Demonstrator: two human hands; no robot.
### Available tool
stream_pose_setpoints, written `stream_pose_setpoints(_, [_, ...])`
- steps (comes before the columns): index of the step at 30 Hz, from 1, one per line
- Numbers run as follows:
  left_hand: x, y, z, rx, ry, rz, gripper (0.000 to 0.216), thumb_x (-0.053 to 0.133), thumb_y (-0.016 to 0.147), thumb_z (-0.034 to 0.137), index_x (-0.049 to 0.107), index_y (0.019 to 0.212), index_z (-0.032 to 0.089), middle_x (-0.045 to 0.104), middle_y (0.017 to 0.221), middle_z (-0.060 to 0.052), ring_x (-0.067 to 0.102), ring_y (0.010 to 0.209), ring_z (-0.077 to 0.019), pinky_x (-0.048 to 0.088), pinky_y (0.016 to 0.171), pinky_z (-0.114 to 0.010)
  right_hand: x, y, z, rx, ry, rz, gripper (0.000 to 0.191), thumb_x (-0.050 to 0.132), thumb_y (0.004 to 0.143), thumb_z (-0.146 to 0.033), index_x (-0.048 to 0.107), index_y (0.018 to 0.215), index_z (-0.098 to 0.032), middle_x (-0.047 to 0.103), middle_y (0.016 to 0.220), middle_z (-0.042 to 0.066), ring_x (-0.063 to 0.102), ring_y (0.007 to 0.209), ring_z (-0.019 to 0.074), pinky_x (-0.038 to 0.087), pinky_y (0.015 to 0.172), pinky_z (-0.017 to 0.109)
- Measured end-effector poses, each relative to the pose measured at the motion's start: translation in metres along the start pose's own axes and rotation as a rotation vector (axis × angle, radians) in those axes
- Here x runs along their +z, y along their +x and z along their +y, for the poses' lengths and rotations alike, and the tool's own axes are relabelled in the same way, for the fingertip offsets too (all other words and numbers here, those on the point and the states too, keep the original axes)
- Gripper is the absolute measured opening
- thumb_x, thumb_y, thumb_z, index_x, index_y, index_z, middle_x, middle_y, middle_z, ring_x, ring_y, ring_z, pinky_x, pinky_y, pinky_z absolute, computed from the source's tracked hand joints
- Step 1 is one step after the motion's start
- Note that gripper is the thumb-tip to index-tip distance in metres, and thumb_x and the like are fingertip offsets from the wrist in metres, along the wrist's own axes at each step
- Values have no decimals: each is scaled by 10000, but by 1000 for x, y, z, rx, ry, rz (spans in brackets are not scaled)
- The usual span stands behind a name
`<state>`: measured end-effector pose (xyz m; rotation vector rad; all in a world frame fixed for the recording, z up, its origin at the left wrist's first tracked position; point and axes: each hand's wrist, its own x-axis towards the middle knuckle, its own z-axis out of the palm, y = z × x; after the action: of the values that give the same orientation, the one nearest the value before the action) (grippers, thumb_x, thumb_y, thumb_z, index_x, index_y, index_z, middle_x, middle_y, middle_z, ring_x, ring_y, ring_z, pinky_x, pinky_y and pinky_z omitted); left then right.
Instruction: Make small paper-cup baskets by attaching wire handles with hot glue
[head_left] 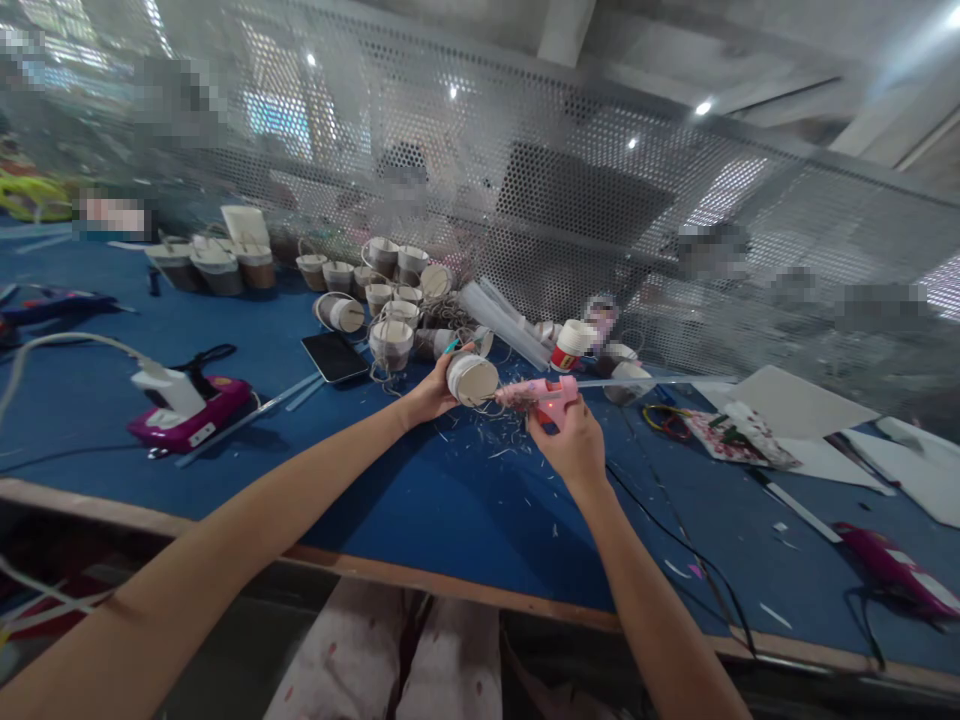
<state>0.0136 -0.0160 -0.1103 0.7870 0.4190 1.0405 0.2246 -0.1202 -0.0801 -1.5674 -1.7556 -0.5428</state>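
My left hand (431,392) is closed around a small pale bucket (474,380), tilted so that its round flat end faces me. In my right hand (571,435) is a pink hot glue gun (540,396), its nozzle at the right edge of the bucket. A small orange light glows on the gun, and a long clear glue stick (652,381) sticks out of its back. Whether the nozzle touches the bucket I cannot tell. Thin shreds of glue string (506,432) lie on the blue table below and cling to the gun's front.
Several little buckets (391,343) with handles crowd the back. A black phone (334,357) and a purple power strip (191,412) lie left; another purple strip (896,570) is far right. Clear glue sticks (504,322) and a red-white paper cup (571,345) stand before the perforated metal screen (465,150).
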Motion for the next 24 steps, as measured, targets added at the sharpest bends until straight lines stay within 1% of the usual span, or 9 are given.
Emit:
stream_pose_setpoints(3, [-2,3,0,-5,3,32,497,453,833,525,451,1297,346,666,998,3,631,787,-158,513,659,-272,-1,2,2,107,25,14,438,524,729,-436,497,1034,-123,631,806,117,615,684,253,470,583,328])
stream_pose_setpoints(8, [-3,7,3,29,-37,142,524,450,843,505,371,1347,384,653,1050,16,621,766,-129,503,627,-230,4,4,27,423,-83,-52,373,551,701,-453,456,926,-172,590,638,69,588,558,245,419,478,308])
stream_pose_setpoints(11, [-3,7,3,45,-50,134,503,436,859,493,360,1348,404,633,1111,19,619,786,-132,508,635,-242,10,6,47,562,-70,-37,416,561,693,-441,446,954,-138,596,698,137,599,628,295,447,526,374])
stream_pose_setpoints(14, [-5,6,0,41,-25,102,477,480,852,463,404,1319,411,610,1169,17,616,789,-129,510,644,-242,10,7,53,632,-127,10,505,587,664,-415,433,1001,-72,553,928,283,568,864,392,454,637,484])
stream_pose_setpoints(16, [-6,6,-3,43,-11,73,469,507,845,438,428,1305,402,599,1196,11,614,782,-123,508,642,-232,7,7,48,590,-163,71,490,580,657,-340,417,1023,-59,469,1070,323,494,1006,417,432,717,532])
stream_pose_setpoints(18, [-7,6,-4,46,-6,51,465,511,844,430,436,1301,392,595,1205,5,613,780,-122,507,639,-225,4,7,37,413,-80,55,420,562,656,-280,419,1003,-90,455,1089,267,457,1046,381,414,783,533])
stream_pose_setpoints(21, [-7,4,-4,53,10,29,471,508,841,444,430,1303,394,589,1210,7,609,796,-125,508,642,-229,-1,3,15,42,249,-197,366,588,678,-328,440,958,-144,506,983,136,488,956,274,430,821,445])
stream_pose_setpoints(22, [-7,3,-4,54,23,14,483,516,834,447,426,1306,393,583,1215,8,607,806,-128,509,647,-232,-1,2,7,-33,370,-299,385,601,694,-375,447,968,-153,518,957,107,505,903,236,447,795,395])
stream_pose_setpoints(24, [-6,0,-4,47,60,-28,524,544,814,450,416,1318,384,574,1219,-2,599,818,-133,508,665,-240,-1,-1,-6,-58,563,-428,366,587,739,-431,467,958,-163,549,873,58,525,770,174,459,702,308])
